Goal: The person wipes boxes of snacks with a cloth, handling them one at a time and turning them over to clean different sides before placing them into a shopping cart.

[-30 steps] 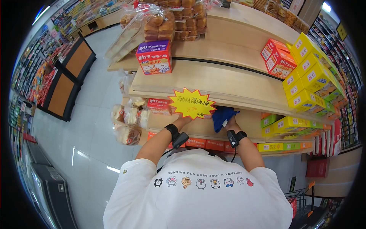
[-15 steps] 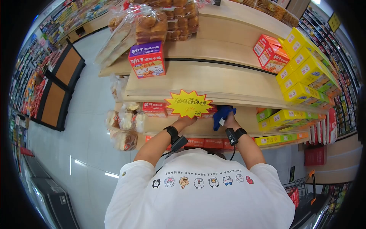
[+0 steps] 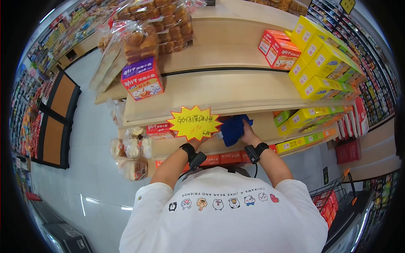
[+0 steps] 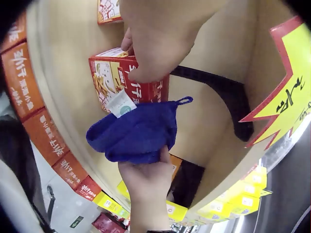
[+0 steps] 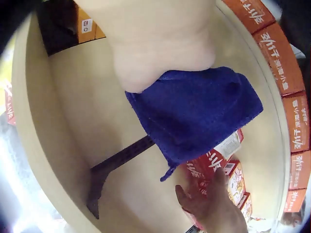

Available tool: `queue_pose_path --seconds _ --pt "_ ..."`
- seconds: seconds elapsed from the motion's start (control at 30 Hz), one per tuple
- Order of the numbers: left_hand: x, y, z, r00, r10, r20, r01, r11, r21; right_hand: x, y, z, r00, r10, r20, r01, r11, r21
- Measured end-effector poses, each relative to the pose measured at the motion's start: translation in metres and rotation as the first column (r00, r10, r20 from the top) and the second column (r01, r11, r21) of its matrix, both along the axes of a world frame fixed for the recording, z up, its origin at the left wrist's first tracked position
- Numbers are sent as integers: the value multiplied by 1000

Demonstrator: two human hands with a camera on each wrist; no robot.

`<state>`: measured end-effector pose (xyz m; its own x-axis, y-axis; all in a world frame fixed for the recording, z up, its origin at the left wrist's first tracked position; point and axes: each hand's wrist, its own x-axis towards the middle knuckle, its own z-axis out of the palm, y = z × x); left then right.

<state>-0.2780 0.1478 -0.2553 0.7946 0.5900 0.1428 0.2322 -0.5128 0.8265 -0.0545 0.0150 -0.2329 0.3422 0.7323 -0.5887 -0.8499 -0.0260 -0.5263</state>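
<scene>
My left hand (image 4: 160, 39) grips a red snack box (image 4: 112, 80) on the lower shelf, thumb on one side and fingers over its top. In the head view a yellow starburst price sign (image 3: 194, 122) partly covers this hand. A dark blue cloth (image 5: 194, 111) with a white tag and a small hanging loop is held in my right hand (image 4: 146, 182), thumb on top of the folded fabric. The cloth's tagged edge overlaps the red box in the left wrist view. Most of the right fingers are hidden under the cloth.
Red boxes (image 3: 230, 157) line a lower level. Yellow boxes (image 3: 318, 55) are stacked at the right, beside red boxes (image 3: 280, 48). A purple-topped red box (image 3: 142, 79) and bagged bread (image 3: 139, 40) stand upper left. A wire basket (image 3: 327, 206) holds red packages. A black bracket (image 4: 218, 92) supports the shelf.
The head view has shifted, so the shelf goods slide left in it. The blue cloth shows wider and more spread out in the right hand. The left hand stays behind the sign.
</scene>
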Motion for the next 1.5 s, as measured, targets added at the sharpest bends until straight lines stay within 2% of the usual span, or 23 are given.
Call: queue_pose_path --seconds 0.1,0.23,0.37,0.47,0.5,0.6,0.7,0.8,0.9,1.0,1.1,1.2,1.3,1.4,1.5 --pt "-3 -1 4 1000 -10 -3 10 1000 5 3 -3 -6 999 21 41 -19 999 -44" --pt "-4 -7 10 1000 -8 0 8 1000 19 3 -9 -16 993 77 91 -82 995 60" --pt "4 -21 31 998 48 41 -50 998 43 2 -14 -3 995 74 69 -75 997 19" --pt "20 -32 33 988 124 -89 -119 991 63 9 -19 -9 998 59 -10 -59 998 5" --pt "31 -27 17 950 134 -282 -119 990 70 13 -22 -11 998 57 -37 -57 998 1" --pt "33 -65 71 981 184 -64 -181 982 48 23 -37 -9 994 61 -93 -63 998 -19" --pt "45 -89 86 962 269 -55 -259 955 143 34 -54 1 996 14 -83 -15 1000 -15" --pt "48 -109 100 981 191 -35 -184 972 147 46 -76 7 1000 5 24 -4 999 -46" --pt "49 -131 117 991 114 -68 -104 985 138 62 -98 2 982 90 166 -81 995 -58" --pt "44 -151 138 996 80 -40 -74 989 130 71 -115 6 971 161 177 -163 987 1" --pt "32 -163 161 999 39 6 -40 993 109 59 -132 62 923 265 278 -244 964 -106" --pt "19 -168 190 1000 13 11 -13 998 60 62 -146 80 880 292 375 -302 953 -33" --pt "12 -171 233 999 -9 37 12 997 -76 49 -155 129 823 159 545 -229 971 61" --pt "9 -164 268 993 -73 95 72 997 19 48 -156 174 808 96 581 -223 963 151" --pt "10 -160 317 988 -100 114 102 995 -15 46 -159 213 791 31 611 -213 950 227"
